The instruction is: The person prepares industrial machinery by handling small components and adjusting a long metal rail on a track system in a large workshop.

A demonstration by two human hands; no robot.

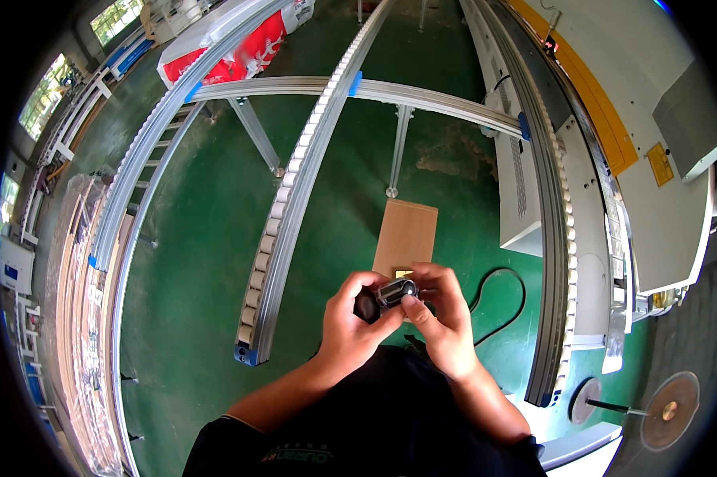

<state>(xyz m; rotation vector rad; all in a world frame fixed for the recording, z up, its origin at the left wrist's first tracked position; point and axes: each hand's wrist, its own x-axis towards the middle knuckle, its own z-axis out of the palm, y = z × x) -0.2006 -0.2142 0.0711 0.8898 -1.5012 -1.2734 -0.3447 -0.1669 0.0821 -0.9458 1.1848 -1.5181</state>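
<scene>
Both my hands meet low in the middle of the view, around a small dark piece with a shiny, rounded metallic-looking body (396, 292). What kind of thing it is I cannot make out. My left hand (347, 319) closes on its left side, where a dark round part (366, 305) shows between the fingers. My right hand (446, 322) grips the other end, the thumb pressed on top. Just beyond the fingertips, a small yellow patch (404, 273) shows against a light brown board (407, 230) below; the hands hide the board's near end.
Aluminium rails with white rollers (276, 216) run away from me, joined by a crossbar (446, 105) on legs. A black cable (503, 306) curls on the green floor. A large machine (652, 199) stands right, near a disc (670, 411). Wrapped boards (76, 334) lie left.
</scene>
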